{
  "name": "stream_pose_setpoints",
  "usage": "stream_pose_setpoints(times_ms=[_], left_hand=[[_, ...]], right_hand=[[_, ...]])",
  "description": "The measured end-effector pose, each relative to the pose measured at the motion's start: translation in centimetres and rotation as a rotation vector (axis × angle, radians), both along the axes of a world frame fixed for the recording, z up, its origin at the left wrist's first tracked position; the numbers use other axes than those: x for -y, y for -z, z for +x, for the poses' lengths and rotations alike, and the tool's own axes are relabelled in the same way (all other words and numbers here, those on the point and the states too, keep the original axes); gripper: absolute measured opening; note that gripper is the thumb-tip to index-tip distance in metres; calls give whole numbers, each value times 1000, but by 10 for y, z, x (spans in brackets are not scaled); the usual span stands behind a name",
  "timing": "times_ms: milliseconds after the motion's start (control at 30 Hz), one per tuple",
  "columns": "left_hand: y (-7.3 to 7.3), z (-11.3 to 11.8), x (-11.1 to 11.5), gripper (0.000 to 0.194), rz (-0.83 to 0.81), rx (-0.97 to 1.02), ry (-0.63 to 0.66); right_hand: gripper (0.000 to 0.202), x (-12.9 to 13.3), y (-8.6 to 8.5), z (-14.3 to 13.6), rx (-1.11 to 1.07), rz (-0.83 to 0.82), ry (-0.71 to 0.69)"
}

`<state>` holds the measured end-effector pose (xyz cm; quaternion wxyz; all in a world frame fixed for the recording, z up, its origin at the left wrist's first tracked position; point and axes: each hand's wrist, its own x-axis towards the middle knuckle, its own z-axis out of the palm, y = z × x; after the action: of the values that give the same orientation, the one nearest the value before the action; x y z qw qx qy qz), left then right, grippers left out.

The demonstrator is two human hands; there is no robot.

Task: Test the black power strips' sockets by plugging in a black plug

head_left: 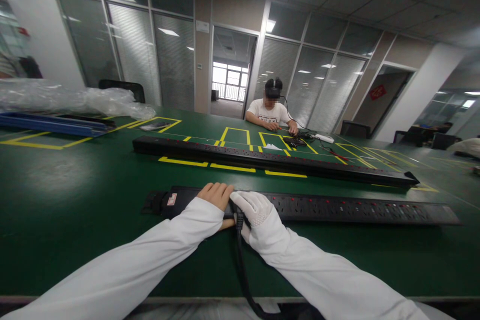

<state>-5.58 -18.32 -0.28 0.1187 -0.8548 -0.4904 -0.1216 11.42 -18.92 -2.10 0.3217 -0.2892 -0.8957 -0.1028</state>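
A long black power strip (pixel 326 208) with rows of sockets and small red switches lies across the table in front of me. My left hand (pixel 215 197), bare beyond a white sleeve, wraps over the strip's body with its thumb on the near side. Close beside it, my right hand (pixel 255 207) wears a white dotted glove and closes around the plug end of a thick black power cord (pixel 242 265). The plug is against the strip, and its tip is hidden by my fingers. From there the cord hangs down over the table's near edge.
Beyond lies a second long black power strip (pixel 262 160). Yellow tape (pixel 232 167) marks the green table (pixel 93 200). Clear plastic wrap (pixel 75 100) and blue rails (pixel 48 124) lie at the left. Across the table, a person (pixel 270 110) in a headset handles black cables (pixel 300 139).
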Motion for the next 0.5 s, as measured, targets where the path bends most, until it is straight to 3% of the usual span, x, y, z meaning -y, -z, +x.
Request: stream_pose_setpoints(times_ms=[500], left_hand=[[1, 1, 0, 63, 6, 8, 6]], right_hand=[[52, 2, 0, 0, -12, -31, 9]])
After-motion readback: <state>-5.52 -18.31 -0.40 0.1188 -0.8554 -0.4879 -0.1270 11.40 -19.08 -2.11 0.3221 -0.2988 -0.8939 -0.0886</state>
